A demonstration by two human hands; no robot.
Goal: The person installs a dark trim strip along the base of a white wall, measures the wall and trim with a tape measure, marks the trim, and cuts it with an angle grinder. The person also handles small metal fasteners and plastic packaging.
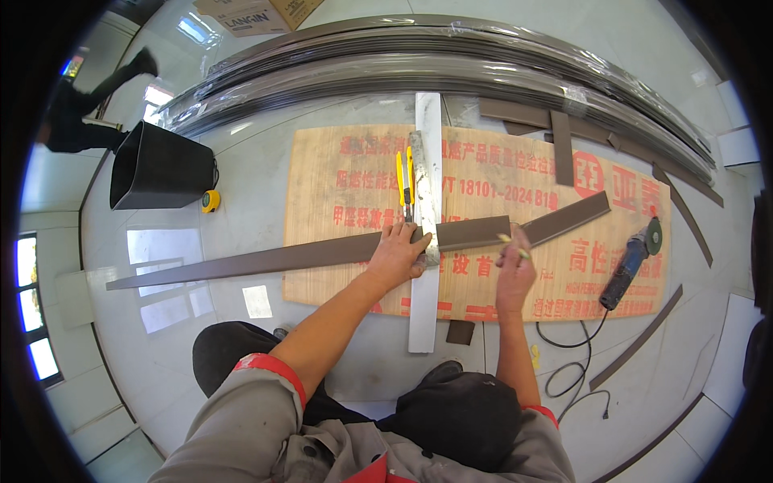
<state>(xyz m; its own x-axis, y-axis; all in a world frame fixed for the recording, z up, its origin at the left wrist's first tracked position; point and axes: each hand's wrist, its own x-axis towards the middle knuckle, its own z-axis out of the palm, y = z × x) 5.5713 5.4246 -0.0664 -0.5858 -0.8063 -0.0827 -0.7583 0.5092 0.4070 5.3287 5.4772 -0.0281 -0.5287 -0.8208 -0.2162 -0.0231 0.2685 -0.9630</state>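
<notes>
Left hand (397, 253) presses flat on uncut brown trim strip (266, 259) beside aluminium straightedge (427, 161); right hand (514, 270) pinches pencil (512, 245), marking unfinished.

Both bare forearms come in from the lower edge, sleeves ending at red cuffs near the elbows. The left arm stretches forward and slightly right, its hand (396, 254) pressed flat, palm down, fingers spread. The right forearm rises nearly straight up, its hand (514, 270) raised with fingers curled in a pinch.
</notes>
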